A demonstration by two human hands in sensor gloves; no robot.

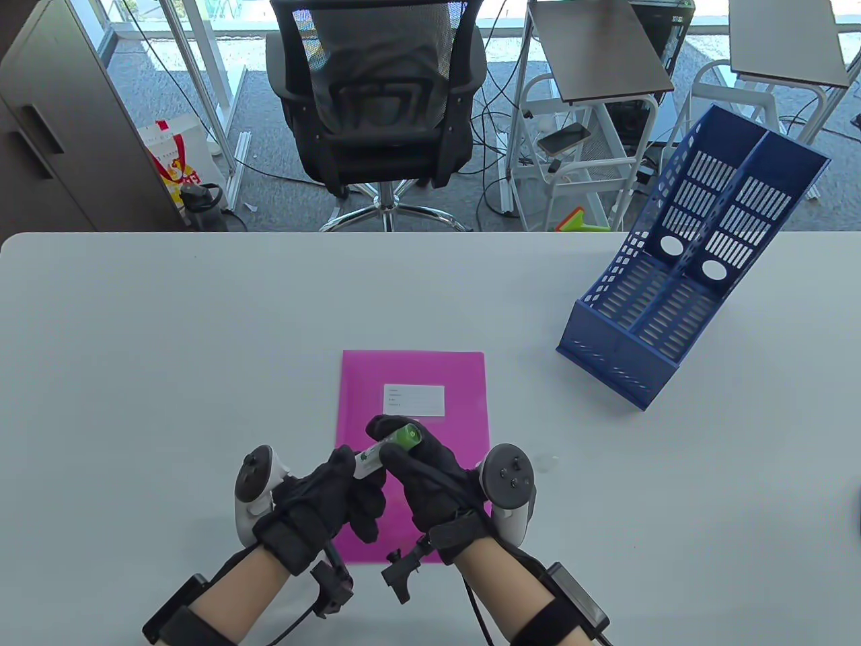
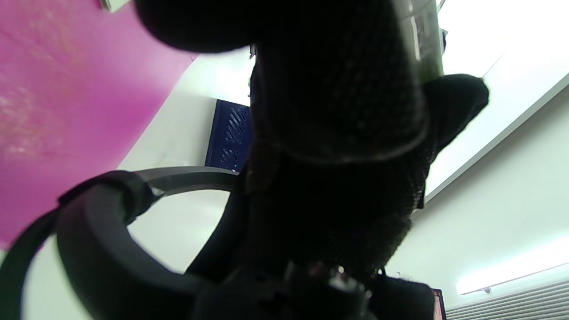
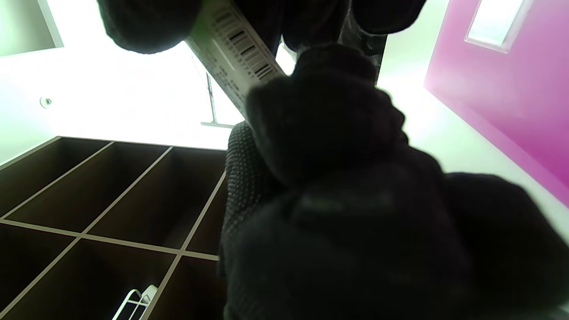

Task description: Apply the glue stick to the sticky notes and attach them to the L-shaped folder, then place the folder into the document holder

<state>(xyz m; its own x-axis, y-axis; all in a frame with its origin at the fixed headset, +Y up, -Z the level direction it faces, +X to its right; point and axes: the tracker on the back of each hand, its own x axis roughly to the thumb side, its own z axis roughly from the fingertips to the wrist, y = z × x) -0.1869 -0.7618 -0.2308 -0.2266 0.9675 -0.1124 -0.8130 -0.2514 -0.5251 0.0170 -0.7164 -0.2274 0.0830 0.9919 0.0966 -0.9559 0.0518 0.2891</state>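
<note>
While both hands (image 1: 377,484) grip glue stick (image 1: 387,447), folder (image 1: 414,397) beneath

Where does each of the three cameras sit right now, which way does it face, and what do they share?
Table view: above the table's near edge, looking down; both forearms show, left hand and right hand gripping the glue stick over the pink folder, blue document holder to the right.
Left wrist view: under the left wrist, tilted upward; dark gloved fingers fill it.
Right wrist view: under the right wrist, tilted upward toward shelving; gloved fingers show.
Shared: all three show the folder and glue stick.
</note>
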